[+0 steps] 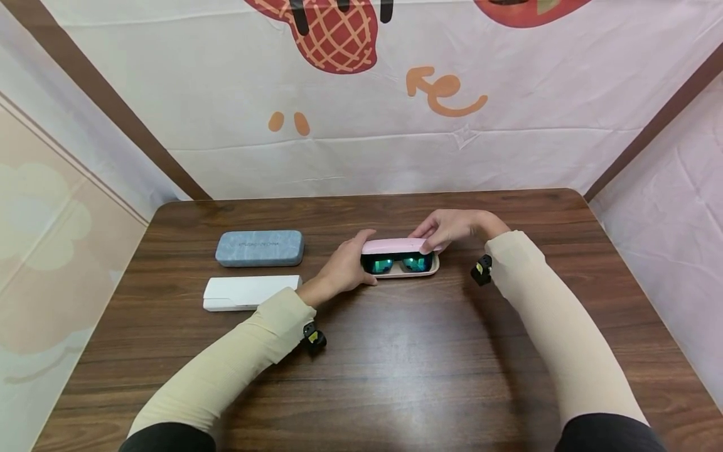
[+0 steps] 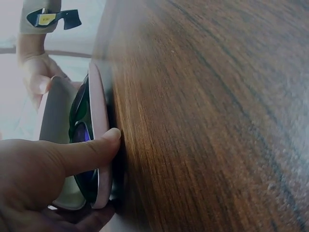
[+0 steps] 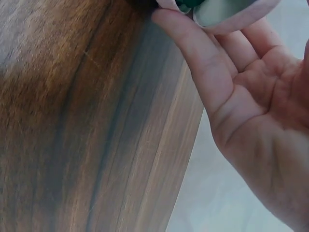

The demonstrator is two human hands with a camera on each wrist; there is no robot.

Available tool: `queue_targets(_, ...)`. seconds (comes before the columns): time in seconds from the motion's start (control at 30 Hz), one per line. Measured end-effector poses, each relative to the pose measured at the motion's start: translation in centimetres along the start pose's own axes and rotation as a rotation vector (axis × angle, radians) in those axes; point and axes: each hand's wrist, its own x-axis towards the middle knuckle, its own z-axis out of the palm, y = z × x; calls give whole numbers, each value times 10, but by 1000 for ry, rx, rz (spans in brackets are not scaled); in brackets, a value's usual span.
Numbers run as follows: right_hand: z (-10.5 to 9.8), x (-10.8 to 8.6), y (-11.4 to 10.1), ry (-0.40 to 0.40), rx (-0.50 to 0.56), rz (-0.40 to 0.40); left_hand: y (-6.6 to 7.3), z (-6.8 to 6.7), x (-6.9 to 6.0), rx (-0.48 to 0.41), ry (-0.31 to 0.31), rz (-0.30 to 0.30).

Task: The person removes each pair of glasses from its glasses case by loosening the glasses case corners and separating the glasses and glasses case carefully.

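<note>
Head view has both forearms in cream sleeves [image 1: 206, 370] slanting inward from the lower corners over the wood-grain table [image 1: 407, 370], and the hands meet at one pink hard-shell eyeglass case [image 1: 390, 245]. The case lies toward the far side of the table, its lid partly raised and the gap facing the person; inside sit sunglasses [image 1: 417, 262] with mirrored blue-green lenses.

The left hand [image 1: 346, 263] grips the left end of the case. Its thumb stretches across the gap to the front rim of the base, as the left wrist view makes plain, while the other fingers go round the end and are partly hidden.

The right hand [image 1: 456, 225] comes in from the right and slightly behind, wrist bent inward, and holds the lid near its right end, thumb on the front of the lid and fingers behind. In the right wrist view its palm faces the camera, with the digits reaching up to the pink rim.

To the left, near the left forearm, a white eyeglass case [image 1: 248, 290] lies in front of a blue eyeglass case [image 1: 260, 248], the two apart and roughly parallel.
</note>
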Motion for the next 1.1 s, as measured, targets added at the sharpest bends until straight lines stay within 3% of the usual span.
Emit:
queue_targets(0.27,-2,1,13,19,92,14,0,0,-1,-66,20,-39)
queue_targets(0.5,0,3,25,83,206,42,0,0,-1,-77,13,-34)
queue_targets(0.9,5,-3,23,66,154,-17,-7,0,-4,-90,9,59)
queue_targets(1.1,6,-5,16,68,117,-21,-8,0,-4,-83,11,62)
